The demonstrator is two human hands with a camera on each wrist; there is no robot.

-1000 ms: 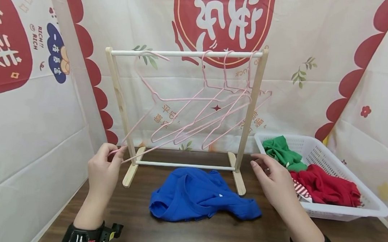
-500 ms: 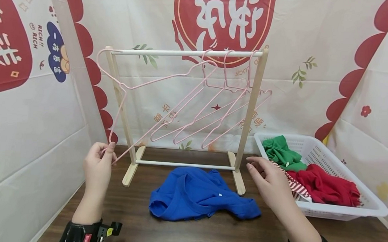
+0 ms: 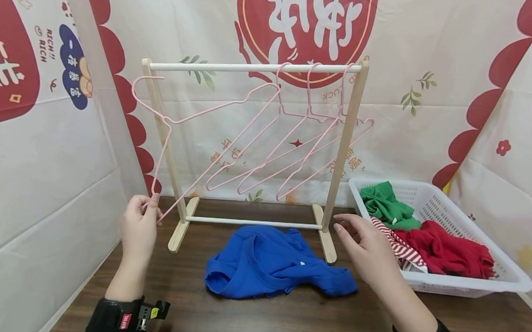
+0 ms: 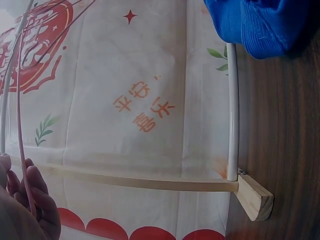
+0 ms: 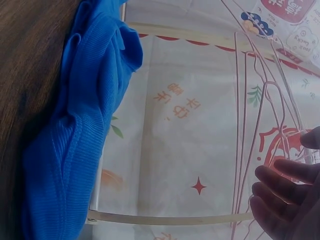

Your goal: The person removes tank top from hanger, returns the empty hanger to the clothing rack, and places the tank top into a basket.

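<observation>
In the head view my left hand (image 3: 139, 225) pinches a pink hanger (image 3: 219, 107) by its lower left corner. The hanger is held up in front of the rack's left part, its hook pointing left, off the rail. The left wrist view shows the fingers (image 4: 37, 185) curled round the thin pink wire. My right hand (image 3: 369, 247) hovers between the crumpled blue garment (image 3: 275, 265) and the white basket, its fingers loosely bent and holding nothing. The blue garment lies on the table before the rack; in the right wrist view, ribbed blue cloth (image 5: 75, 130) fills the left side.
A wooden rack (image 3: 349, 135) with a white top rail (image 3: 217, 67) carries several pink hangers (image 3: 311, 96) at its right end. The white basket (image 3: 470, 289) at right contains green cloth (image 3: 389, 206), red cloth (image 3: 449, 248) and red-striped cloth (image 3: 405, 249). Printed fabric hangs behind.
The pink hanger has turned in my left hand, its hook swinging from over the rail to the left. My right hand has shifted slightly left. The blue garment stays in place.
</observation>
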